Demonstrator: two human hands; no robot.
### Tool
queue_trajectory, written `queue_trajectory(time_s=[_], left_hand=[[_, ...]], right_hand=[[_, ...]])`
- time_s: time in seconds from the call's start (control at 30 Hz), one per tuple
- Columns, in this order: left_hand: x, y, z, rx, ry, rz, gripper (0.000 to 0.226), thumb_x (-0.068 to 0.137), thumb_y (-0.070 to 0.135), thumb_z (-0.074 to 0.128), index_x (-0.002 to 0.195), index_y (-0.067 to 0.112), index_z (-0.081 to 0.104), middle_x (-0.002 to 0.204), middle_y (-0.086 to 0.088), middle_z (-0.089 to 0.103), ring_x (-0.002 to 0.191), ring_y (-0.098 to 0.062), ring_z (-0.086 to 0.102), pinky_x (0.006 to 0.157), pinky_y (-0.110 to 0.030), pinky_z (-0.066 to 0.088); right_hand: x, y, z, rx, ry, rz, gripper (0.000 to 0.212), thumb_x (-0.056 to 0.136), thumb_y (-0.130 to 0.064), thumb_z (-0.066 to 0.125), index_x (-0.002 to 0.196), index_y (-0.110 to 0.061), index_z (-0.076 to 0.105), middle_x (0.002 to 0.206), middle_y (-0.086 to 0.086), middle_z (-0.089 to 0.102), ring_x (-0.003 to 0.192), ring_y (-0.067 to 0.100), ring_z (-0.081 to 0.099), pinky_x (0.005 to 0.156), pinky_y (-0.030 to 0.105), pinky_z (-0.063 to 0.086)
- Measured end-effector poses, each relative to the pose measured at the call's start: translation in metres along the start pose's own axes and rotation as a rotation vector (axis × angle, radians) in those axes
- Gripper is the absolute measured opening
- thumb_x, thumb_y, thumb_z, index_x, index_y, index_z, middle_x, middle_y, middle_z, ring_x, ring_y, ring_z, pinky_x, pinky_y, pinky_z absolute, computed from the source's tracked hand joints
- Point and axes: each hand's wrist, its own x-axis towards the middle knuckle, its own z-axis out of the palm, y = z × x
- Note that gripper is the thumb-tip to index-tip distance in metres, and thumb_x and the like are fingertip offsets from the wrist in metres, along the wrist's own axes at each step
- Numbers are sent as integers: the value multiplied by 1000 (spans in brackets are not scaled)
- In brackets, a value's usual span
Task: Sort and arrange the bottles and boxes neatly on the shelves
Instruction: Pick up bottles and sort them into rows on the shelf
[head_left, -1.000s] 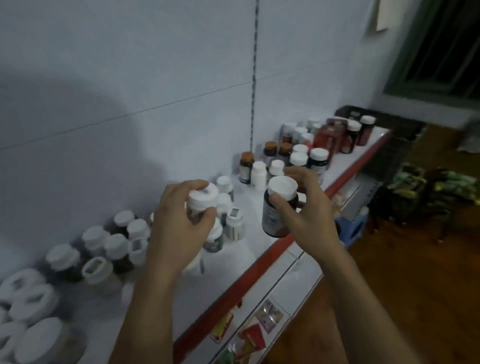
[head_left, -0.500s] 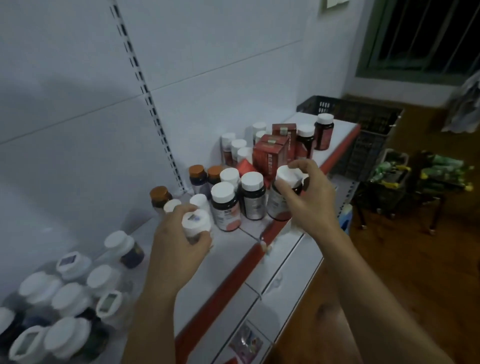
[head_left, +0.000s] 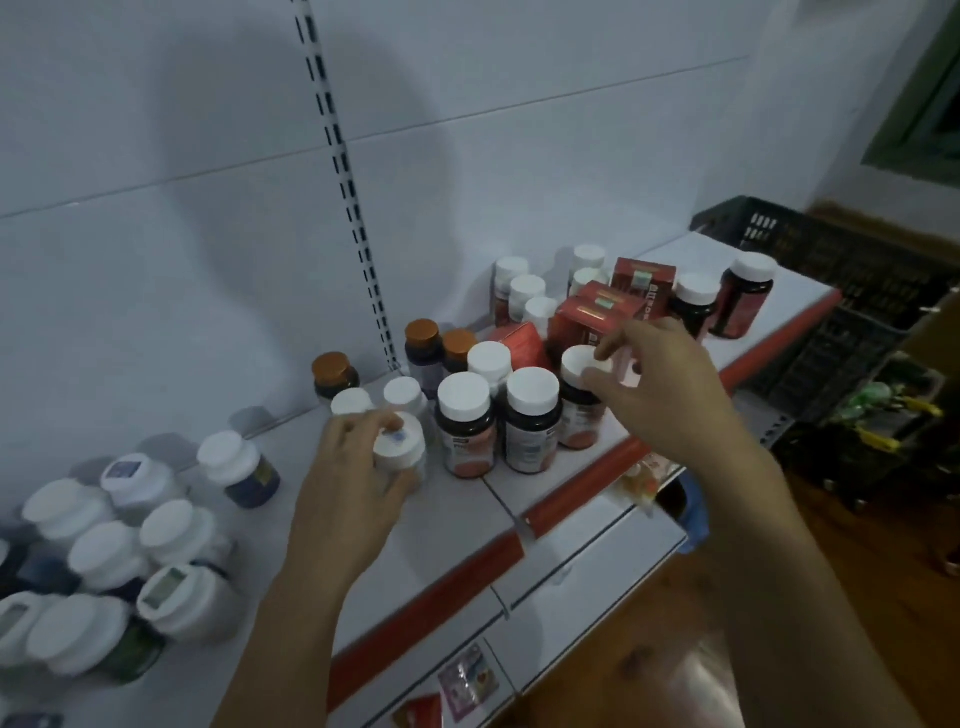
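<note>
While the left hand (head_left: 343, 499) grips a white bottle (head_left: 399, 453) left of the dark pair (head_left: 532, 415), the right hand (head_left: 670, 387) pinches an upright dark bottle (head_left: 579, 410) just right of it.

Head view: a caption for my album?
Left hand holds a small white bottle, right hand a dark bottle, at the shelf.

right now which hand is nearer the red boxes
Right. The right hand is directly in front of the red boxes, holding a dark bottle; the left hand grips a white bottle well left.
</note>
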Motion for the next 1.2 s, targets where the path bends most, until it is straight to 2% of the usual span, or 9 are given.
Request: queue_trajectory(time_s=[0.17, 0.33, 0.43, 0.5, 0.67, 0.77, 0.93, 1.07, 1.2], left_hand=[[16, -15, -45, 132, 26, 31, 36, 88, 22, 73, 121, 25, 61, 119, 2, 59, 106, -23, 57, 93, -42, 49], [32, -35, -84, 242, 34, -3, 38, 91, 14, 67, 128, 21, 61, 120, -4, 63, 106, -26, 60, 88, -36, 47], [43, -34, -76, 203, -89, 91, 51, 91, 10, 68, 138, 25, 56, 130, -3, 58, 108, -25, 59, 91, -33, 46], [51, -33, -61, 227, -216, 95, 52, 93, 15, 67, 141, 29, 52, 137, 0, 53, 108, -22, 58, 93, -36, 48], [61, -36, -37, 240, -126, 53, 30, 92, 42, 66, 110, 30, 45, 106, 6, 57, 76, -14, 55, 67, -38, 50], [57, -42, -40, 288, -67, 82, 28, 91, 38, 68, 101, 29, 43, 98, 6, 58, 74, -16, 55, 56, -31, 39], [39, -59, -88, -38, 27, -51, 36, 100, 24, 54, 133, 38, 51, 114, 6, 57, 88, -11, 59, 77, -33, 43], [24, -65, -126, -214, 19, -135, 29, 103, 18, 45, 113, 41, 61, 112, 4, 62, 94, -14, 59, 80, -34, 46], [4, -63, -144, -197, -28, -108, 26, 93, 16, 46, 105, 36, 56, 101, 5, 61, 82, -17, 55, 72, -41, 46]], right_hand=[[27, -55, 2, 144, -8, -233, 12, 90, -34, 68, 97, -32, 59, 93, -12, 58, 82, 5, 55, 68, 15, 37], [53, -120, 59, 6, -369, -481, 25, 95, -16, 62, 118, -26, 64, 104, -5, 63, 95, 16, 58, 78, 28, 45], [61, -140, 87, -261, -597, -549, 50, 90, -6, 59, 130, -37, 57, 121, -2, 59, 115, 24, 52, 88, 38, 48], [65, -144, 97, -320, -660, -560, 52, 88, -4, 60, 128, -37, 57, 120, -2, 60, 114, 24, 52, 82, 38, 48], [77, -134, 103, -385, -630, -573, 39, 88, -21, 70, 123, -35, 59, 117, 0, 54, 112, 25, 53, 95, 47, 49], [78, -129, 102, -375, -669, -546, 41, 90, -22, 69, 127, -35, 56, 121, 5, 48, 109, 30, 56, 96, 46, 49], [84, -134, 94, -79, -508, -580, 34, 99, -16, 55, 129, -30, 58, 118, 3, 54, 103, 22, 53, 85, 34, 43], [81, -147, 88, 202, -548, -662, 24, 95, -14, 60, 109, -34, 64, 111, -5, 56, 82, 1, 54, 71, 18, 39], [75, -159, 102, 186, -623, -744, 11, 99, -23, 59, 102, -33, 57, 110, -9, 56, 92, 10, 56, 77, 22, 42]])
